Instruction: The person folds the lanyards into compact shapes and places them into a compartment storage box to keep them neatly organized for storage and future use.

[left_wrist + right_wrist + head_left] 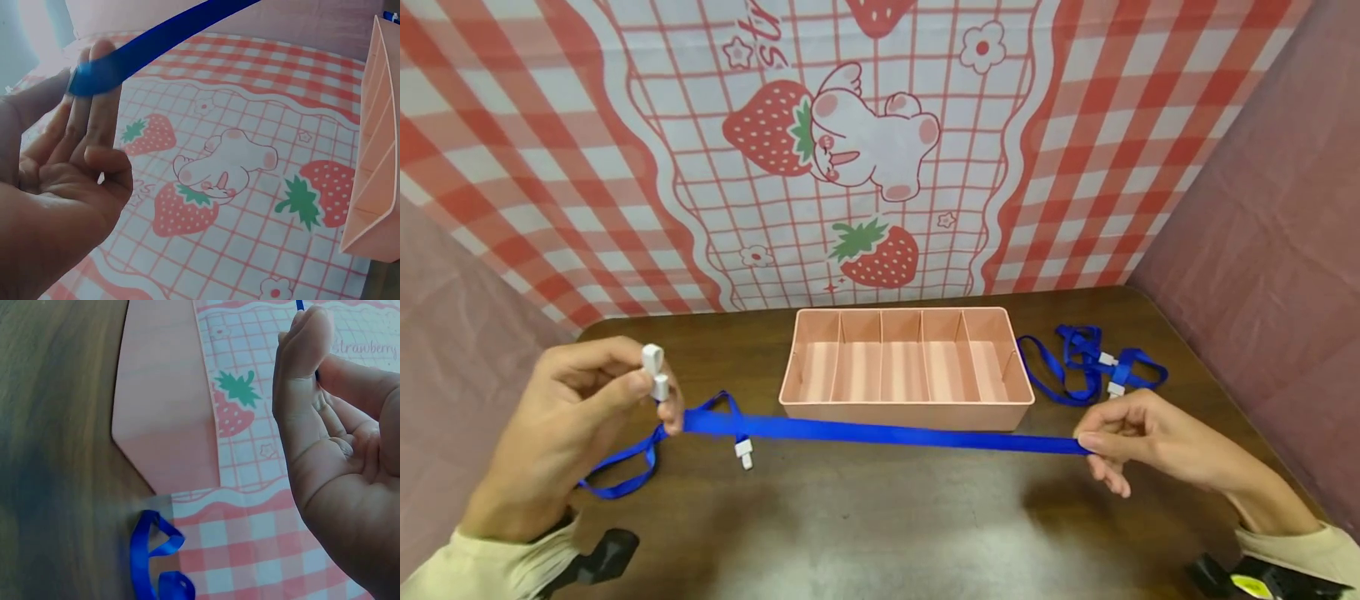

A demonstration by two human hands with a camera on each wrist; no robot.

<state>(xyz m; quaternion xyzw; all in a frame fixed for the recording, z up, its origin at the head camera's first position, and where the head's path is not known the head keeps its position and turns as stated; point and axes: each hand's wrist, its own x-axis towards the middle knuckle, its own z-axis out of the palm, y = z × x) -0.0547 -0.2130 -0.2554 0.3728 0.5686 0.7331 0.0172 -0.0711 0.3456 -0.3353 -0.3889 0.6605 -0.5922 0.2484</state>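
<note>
A blue lanyard (880, 434) is stretched nearly level between the two hands, in front of the box. My left hand (576, 417) pinches its end by the white clip (655, 371), which stands up above thumb and forefinger. At the other end my right hand (1150, 442) pinches the strap between thumb and fingertips. In the left wrist view the blue strap (156, 53) runs from the fingers up to the right. The right wrist view shows the right hand (344, 425) with only a sliver of blue at the fingertips.
A pink box (906, 412) with several compartments stands at the back middle of the brown table (880, 525). Blue lanyards (1082, 367) with white clips lie to its right. Another blue lanyard (625, 483) lies at the left, its white clip (743, 452) beside the stretched strap. Behind hangs a strawberry-print cloth (880, 150).
</note>
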